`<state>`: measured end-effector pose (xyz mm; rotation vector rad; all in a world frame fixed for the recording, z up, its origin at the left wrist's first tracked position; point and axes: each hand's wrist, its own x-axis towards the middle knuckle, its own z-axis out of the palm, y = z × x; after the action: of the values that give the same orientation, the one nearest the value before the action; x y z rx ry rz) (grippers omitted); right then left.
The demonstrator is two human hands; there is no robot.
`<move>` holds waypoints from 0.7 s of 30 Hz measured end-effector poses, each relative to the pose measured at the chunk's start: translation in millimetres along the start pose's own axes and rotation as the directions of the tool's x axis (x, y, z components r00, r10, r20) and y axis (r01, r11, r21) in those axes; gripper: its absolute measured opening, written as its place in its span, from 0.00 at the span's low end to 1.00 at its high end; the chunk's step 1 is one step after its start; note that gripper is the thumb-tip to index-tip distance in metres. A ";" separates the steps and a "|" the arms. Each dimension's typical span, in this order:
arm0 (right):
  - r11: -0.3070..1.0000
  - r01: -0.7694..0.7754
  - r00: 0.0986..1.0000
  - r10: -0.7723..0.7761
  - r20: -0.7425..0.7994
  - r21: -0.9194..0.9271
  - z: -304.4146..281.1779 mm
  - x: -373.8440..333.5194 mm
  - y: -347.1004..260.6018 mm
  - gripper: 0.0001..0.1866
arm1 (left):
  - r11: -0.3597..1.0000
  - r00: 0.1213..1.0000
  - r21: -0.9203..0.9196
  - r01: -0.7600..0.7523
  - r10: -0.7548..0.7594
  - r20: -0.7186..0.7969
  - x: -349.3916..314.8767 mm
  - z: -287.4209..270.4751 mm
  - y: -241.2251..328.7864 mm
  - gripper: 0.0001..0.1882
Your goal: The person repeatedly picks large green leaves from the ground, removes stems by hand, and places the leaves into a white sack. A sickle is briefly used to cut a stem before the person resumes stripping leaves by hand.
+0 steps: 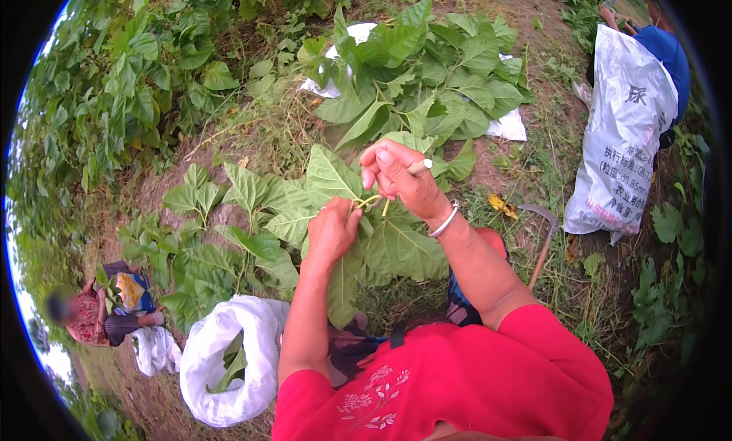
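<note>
My right hand is closed around a leafy branch, whose pale cut end pokes out beside my fingers. Just left of it and slightly lower, my left hand pinches at the thin leaf stalks where they meet the branch. Broad green leaves hang below and around both hands, and a pale leaf underside shows above the left one. My fingers partly cover the branch. At my left side stands a white woven sack with a rolled-down rim and some leaves inside.
Ahead lies a heap of leafy branches on white sheeting. A sickle rests on the grass to my right, near a full white printed sack. One person sits far left; another in blue is behind the sack. Leafy plants border the left.
</note>
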<state>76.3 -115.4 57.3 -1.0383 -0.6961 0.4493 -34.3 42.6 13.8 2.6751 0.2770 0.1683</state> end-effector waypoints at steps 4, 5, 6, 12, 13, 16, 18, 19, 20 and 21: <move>1.000 0.005 0.999 -0.005 0.037 0.000 7.9 -1.8 5.1 0.18 | 1.000 0.994 0.020 -0.005 0.007 -0.106 -1.0 9.0 -8.2 0.09; 1.000 0.018 0.999 -0.018 0.048 -0.003 11.5 -3.0 7.1 0.18 | 0.999 0.988 0.034 -0.010 0.015 -0.153 -0.4 12.0 -9.7 0.08; 0.999 0.028 0.999 -0.026 0.044 -0.045 15.1 -6.3 8.6 0.17 | 0.999 0.987 0.037 0.022 -0.016 -0.162 -0.4 14.0 -10.6 0.09; 0.940 0.240 0.970 -0.239 0.031 -0.242 42.5 -20.9 25.8 0.13 | 0.983 0.961 -0.106 0.149 -0.170 -0.220 7.8 29.7 -11.9 0.16; 0.925 0.258 0.965 -0.259 0.034 -0.278 49.1 -24.3 27.5 0.12 | 0.955 0.950 -0.275 0.108 -0.181 -0.254 6.2 41.1 -23.5 0.16; 0.873 0.318 0.948 -0.287 0.139 -0.370 62.2 -32.2 29.1 0.14 | 0.686 0.944 -0.725 -0.059 -0.198 -0.265 2.1 61.3 -38.8 0.12; 0.845 0.362 0.932 -0.327 0.157 -0.394 65.3 -37.7 33.8 0.13 | 0.749 0.938 -0.660 0.063 -0.270 -0.217 1.8 46.6 -15.6 0.10; 0.831 0.387 0.922 -0.345 0.175 -0.399 69.7 -39.7 34.8 0.13 | 0.778 0.923 -0.625 0.066 -0.286 -0.258 -2.1 50.9 -16.5 0.10; 0.826 0.410 0.912 -0.372 0.171 -0.387 73.7 -41.2 34.3 0.13 | 0.805 0.906 -0.588 0.073 -0.300 -0.299 -5.3 54.8 -17.4 0.10; 0.829 0.414 0.910 -0.369 0.187 -0.377 76.7 -43.2 33.7 0.14 | 0.830 0.886 -0.551 0.083 -0.315 -0.340 -9.0 58.9 -18.1 0.10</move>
<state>-9.2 -80.0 39.0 -1.2296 -1.1070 -0.0094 -36.6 32.0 -47.5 2.0214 0.5615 0.6586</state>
